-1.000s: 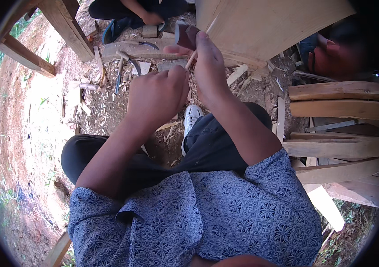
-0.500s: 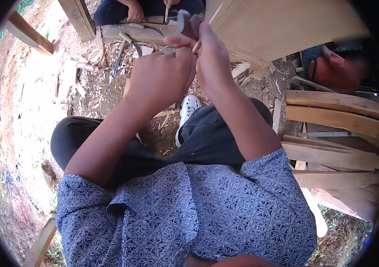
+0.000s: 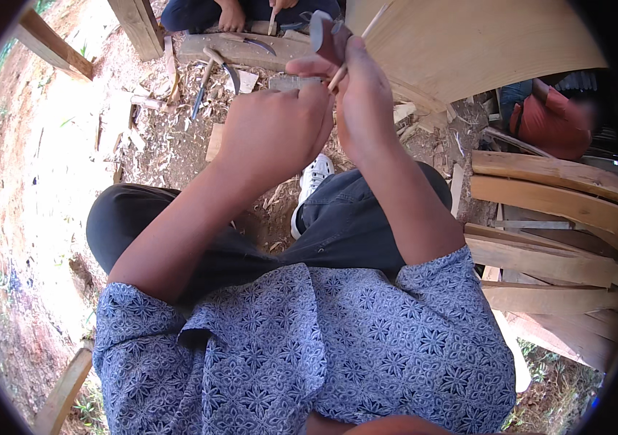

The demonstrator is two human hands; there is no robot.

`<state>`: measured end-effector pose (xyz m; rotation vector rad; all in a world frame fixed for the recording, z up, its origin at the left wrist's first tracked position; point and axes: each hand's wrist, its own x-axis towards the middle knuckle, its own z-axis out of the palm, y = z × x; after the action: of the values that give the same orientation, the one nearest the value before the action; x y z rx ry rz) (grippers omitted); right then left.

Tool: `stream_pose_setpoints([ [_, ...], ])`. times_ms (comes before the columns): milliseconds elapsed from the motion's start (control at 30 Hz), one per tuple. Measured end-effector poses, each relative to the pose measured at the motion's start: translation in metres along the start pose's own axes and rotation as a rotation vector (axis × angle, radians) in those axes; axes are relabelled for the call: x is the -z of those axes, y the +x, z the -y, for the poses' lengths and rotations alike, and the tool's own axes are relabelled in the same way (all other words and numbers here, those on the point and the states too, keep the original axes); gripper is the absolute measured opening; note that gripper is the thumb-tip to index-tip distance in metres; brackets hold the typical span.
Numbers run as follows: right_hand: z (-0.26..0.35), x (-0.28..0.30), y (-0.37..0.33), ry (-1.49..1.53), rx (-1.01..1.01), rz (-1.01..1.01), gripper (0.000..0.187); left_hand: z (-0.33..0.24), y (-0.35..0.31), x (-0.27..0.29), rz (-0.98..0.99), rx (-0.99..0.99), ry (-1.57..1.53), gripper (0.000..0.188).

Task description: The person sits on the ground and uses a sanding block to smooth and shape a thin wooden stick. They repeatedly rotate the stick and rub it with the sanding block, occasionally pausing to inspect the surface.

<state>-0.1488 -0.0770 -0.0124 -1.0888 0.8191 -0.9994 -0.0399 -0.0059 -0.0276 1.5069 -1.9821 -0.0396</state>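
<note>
My left hand [image 3: 276, 119] is closed, back upward, and meets the lower end of a thin pale wooden stick [image 3: 374, 22]. Beside it my right hand [image 3: 365, 94] wraps round the same stick, thumb pointing up, and the stick slants up and away to the right. A blocky tool head [image 3: 328, 40], grey on its face and reddish brown on the side, rises just beyond the right fingers. Its handle is hidden, and I cannot tell how it is gripped. A grey block [image 3: 293, 83] shows behind my left knuckles.
A large pale board [image 3: 461, 43] fills the far right. Curved planks [image 3: 548, 190] are stacked at right. A sickle [image 3: 230, 72] and a blue-bladed tool [image 3: 202, 93] lie among shavings. Past them a co-worker's hand [image 3: 232, 16] rests by a timber [image 3: 211, 48]. Another person in red [image 3: 552, 123] sits at right.
Both hands, the stick and the tool head sit slightly further right in the picture. The surroundings have shifted a little too, and the hold looks the same.
</note>
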Motion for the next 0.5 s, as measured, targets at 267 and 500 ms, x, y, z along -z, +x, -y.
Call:
stream_pose_setpoints([
  [267,0.002,0.009,0.011,-0.193,0.112,0.024,0.046,-0.003,0.004,0.004,0.041,0.030,0.006,0.021],
  [500,0.009,0.006,0.001,0.002,-0.024,0.012,0.042,-0.004,0.003,0.000,0.021,-0.007,-0.026,0.021],
])
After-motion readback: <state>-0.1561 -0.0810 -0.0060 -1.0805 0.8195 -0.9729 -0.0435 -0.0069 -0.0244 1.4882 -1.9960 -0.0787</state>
